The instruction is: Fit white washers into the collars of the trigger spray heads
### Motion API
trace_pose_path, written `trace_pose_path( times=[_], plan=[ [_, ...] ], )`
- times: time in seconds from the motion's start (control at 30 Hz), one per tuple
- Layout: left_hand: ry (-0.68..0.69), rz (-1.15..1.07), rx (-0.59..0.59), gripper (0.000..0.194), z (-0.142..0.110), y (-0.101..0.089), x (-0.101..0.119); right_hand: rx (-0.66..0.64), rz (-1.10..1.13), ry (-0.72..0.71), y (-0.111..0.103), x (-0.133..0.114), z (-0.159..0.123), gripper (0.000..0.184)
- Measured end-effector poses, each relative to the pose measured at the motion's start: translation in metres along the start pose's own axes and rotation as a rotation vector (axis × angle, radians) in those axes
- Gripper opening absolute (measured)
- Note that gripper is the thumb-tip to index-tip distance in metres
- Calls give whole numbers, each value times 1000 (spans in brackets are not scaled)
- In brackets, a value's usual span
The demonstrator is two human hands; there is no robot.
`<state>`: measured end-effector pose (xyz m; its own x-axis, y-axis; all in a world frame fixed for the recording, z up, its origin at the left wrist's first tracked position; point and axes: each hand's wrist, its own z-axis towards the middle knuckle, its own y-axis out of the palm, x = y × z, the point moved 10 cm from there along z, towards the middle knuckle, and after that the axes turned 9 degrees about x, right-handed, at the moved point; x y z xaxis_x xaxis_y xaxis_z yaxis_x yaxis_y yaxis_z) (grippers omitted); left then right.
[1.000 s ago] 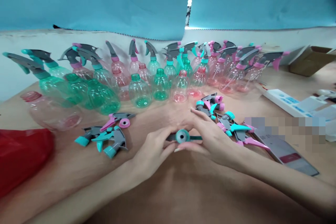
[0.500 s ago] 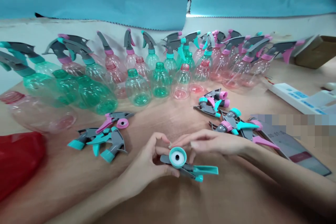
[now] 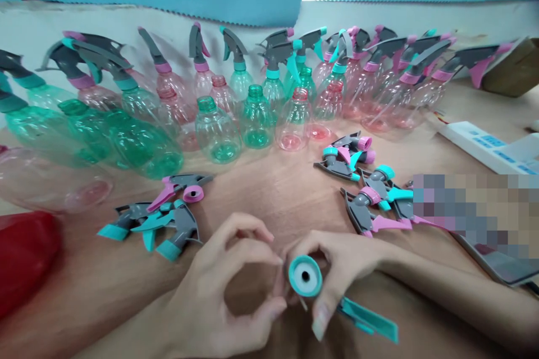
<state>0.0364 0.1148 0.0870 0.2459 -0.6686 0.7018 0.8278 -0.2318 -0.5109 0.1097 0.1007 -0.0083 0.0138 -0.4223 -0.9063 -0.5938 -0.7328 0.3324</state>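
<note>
Pinching the teal-collared spray head [image 3: 305,276], your right hand [image 3: 341,258] has it low and near the middle, clear above the table [image 3: 256,193], collar facing up at you! Its teal trigger [image 3: 370,320] juts out past your thumb, toward the lower right. And your left hand [image 3: 206,291] is right alongside, thumb and fingers curved in a wide C with a gap between them, fingertips just beside the right-hand fingers; whether they touch, you can't tell from this angle. Out beyond your left hand lies a cluster of loose spray heads [image 3: 183,224], pink and teal; past your right, a second pile [image 3: 362,214], with a partly pixelated phone [image 3: 501,263] beside it. Up front, bare-necked bottles stand in line, a green bottle [image 3: 256,123] among them, and behind them a crowd of bottles wearing grey sprayers [image 3: 275,59]!
</note>
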Motion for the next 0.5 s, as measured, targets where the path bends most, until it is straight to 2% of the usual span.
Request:
trace_pose_path(
  times=[0.07,0.13,0.33,0.5],
  plan=[
    [-21,-59,-137,35,3,11,5,-124,125,94,11,9,-1,35],
    [-46,-107,-251,33,4,22,7,-184,188,126,15,14,1,37],
    [47,-77,-325,13,14,37,15,-234,69,93,15,23,10,45],
    [26,-68,-386,14,16,43,10,-261,-7,131,15,31,8,43]
  ],
)
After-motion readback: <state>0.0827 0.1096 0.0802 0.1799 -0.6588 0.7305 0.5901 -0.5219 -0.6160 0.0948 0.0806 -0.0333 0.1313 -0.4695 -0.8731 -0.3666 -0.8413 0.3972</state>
